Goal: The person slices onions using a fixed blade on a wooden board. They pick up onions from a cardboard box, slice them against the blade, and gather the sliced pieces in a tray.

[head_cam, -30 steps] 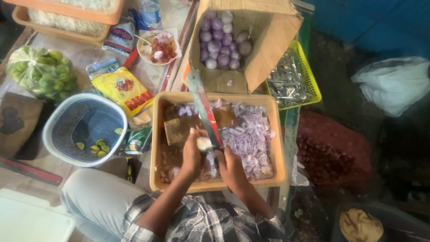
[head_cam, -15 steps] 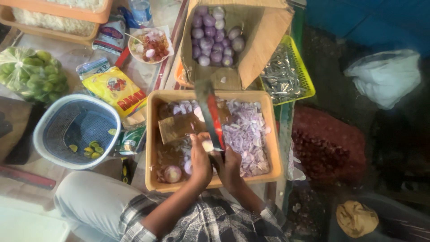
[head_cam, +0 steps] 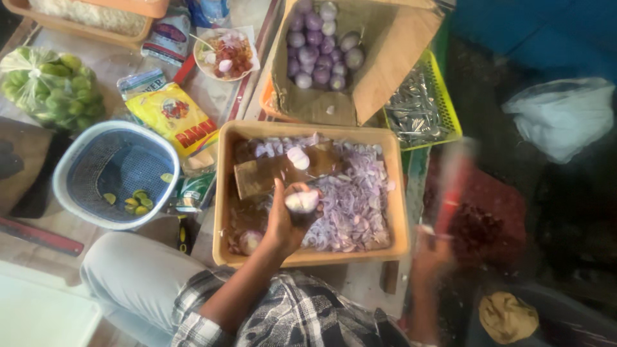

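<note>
At frame centre the left hand (head_cam: 286, 222) has its grip closed around a peeled onion (head_cam: 302, 202) above the tan tray (head_cam: 398, 212) of sliced onions (head_cam: 353, 199). The right hand (head_cam: 432, 252), lower right, is blurred, its grip unclear. A cardboard box (head_cam: 392, 58) above holds whole purple onions (head_cam: 324, 45); the blue basket (head_cam: 71, 186) at left holds lime pieces (head_cam: 136, 200).

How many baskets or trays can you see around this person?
4: an orange tray of sliced onions before them, a round blue basket at left, a yellow-green basket at right, another orange tray top left. Others may be hidden.
</note>
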